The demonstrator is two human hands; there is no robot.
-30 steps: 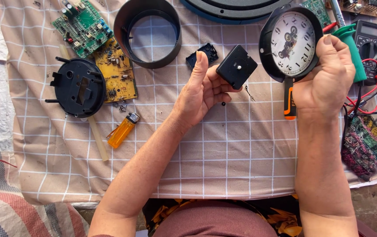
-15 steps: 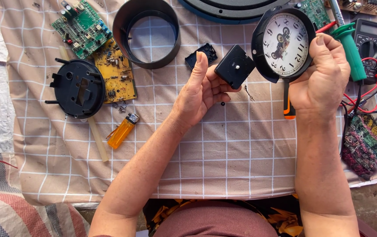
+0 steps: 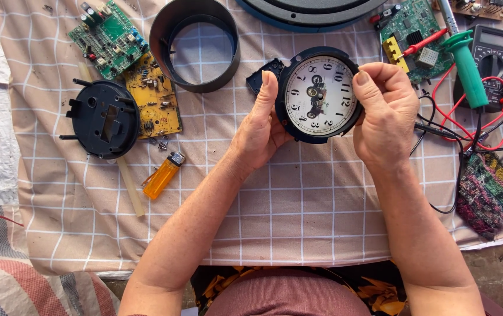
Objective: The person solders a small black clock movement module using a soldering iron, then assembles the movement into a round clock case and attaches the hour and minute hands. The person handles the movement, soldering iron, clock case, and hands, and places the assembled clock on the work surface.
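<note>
— Where's the clock (image 3: 320, 98)?
— Held above the cloth (image 3: 298, 199), the left hand (image 3: 261, 130) cupping its left rim, the right hand (image 3: 384, 114) pinching its right rim.
— Room around it?
— Open cloth below both hands; a ring (image 3: 194, 44) up-left, a screwdriver (image 3: 465, 64) right.

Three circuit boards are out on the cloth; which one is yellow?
The yellow circuit board at upper left, beside the black round base. The other two boards, far upper left and upper right, are green.
</note>
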